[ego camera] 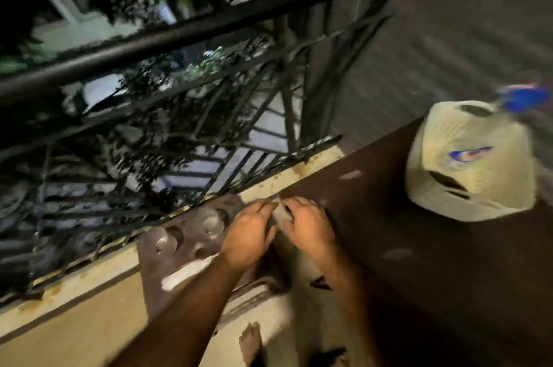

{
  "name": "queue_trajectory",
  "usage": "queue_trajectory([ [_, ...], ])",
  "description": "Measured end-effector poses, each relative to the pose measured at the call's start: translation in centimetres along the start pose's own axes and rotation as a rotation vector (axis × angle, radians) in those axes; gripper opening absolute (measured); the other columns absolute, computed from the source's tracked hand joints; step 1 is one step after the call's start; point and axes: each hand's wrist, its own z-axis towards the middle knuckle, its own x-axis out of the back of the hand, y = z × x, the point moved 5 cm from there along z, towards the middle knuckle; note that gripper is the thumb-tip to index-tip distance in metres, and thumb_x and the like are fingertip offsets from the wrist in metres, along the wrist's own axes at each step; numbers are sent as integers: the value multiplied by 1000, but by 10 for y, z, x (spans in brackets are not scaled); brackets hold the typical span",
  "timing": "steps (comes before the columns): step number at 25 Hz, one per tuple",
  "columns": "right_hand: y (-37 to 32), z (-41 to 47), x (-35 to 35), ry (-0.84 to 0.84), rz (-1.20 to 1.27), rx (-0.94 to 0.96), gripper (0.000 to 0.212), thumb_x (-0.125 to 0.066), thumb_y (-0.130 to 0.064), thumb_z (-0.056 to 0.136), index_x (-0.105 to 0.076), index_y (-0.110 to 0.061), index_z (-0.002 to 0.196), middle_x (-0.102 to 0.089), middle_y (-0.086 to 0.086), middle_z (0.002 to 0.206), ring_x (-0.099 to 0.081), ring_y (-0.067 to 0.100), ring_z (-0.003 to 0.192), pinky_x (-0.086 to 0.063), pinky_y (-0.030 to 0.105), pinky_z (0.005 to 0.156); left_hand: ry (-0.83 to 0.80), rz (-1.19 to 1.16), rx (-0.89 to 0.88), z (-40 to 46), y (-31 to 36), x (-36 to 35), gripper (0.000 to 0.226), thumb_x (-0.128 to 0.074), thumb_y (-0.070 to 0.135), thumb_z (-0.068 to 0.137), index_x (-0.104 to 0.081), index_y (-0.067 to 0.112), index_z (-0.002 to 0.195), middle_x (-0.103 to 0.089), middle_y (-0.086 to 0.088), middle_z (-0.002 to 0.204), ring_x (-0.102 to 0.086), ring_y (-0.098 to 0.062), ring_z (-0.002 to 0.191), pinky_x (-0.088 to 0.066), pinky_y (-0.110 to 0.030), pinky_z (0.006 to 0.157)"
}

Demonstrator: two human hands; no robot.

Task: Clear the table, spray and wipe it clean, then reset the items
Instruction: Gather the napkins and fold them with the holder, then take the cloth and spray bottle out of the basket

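Note:
The frame is blurred and dim. My left hand (250, 235) and my right hand (309, 224) meet over the near-left corner of a dark brown table (419, 247). Both pinch a small pale piece (280, 214), thin like paper or cloth, between their fingers. A cream cap (469, 169) with a blue and orange logo lies on the table at the right. Behind it is a blue object (526, 99), too blurred to name. Two small pale scraps (350, 174) lie on the tabletop.
A lower brown surface (191, 247) at the left holds two clear glasses (211, 221) and a white strip (188, 274). Beyond runs a black metal railing (179, 34) on a cream ledge (74, 280). A bare foot (250, 342) stands on the floor below.

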Motion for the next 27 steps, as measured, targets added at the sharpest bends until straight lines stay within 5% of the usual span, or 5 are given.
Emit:
queue_trajectory([
  [6,156,-95,159,335,6,-358,44,-66,-26,81,-59,-17,123,-64,5,122,-59,26,113,-47,39,97,-29,-53,-369,82,199,-3,50,-58,35,91,-49,21,138,-51,1,138,-48,-17,125,-35,-29,108],
  [11,229,-174,191,389,38,-605,47,-62,-33,82,-57,-20,126,-62,4,126,-58,24,115,-45,36,99,-97,-78,-507,113,292,-38,46,-60,34,90,-54,22,133,-53,4,136,-49,-13,126,-30,-22,107],
  [20,289,-177,212,495,173,-842,29,-59,-39,83,-64,-20,105,-68,1,105,-64,21,97,-50,33,79,-105,-158,-387,210,307,-58,44,-65,32,87,-59,13,126,-59,-8,129,-53,-25,120,-40,-35,103],
  [24,320,-156,223,567,280,-991,38,-62,-37,84,-57,-18,117,-64,4,110,-62,21,98,-53,34,79,-220,-171,-101,257,287,-70,55,-62,40,88,-48,16,136,-57,-12,131,-55,-32,119,-44,-42,97],
  [27,332,-141,220,581,393,-1043,42,-65,-33,83,-53,-17,121,-64,4,113,-63,20,99,-55,34,80,-328,-155,-84,264,280,-87,57,-60,45,88,-47,16,135,-61,-12,128,-59,-33,114,-48,-44,94],
])
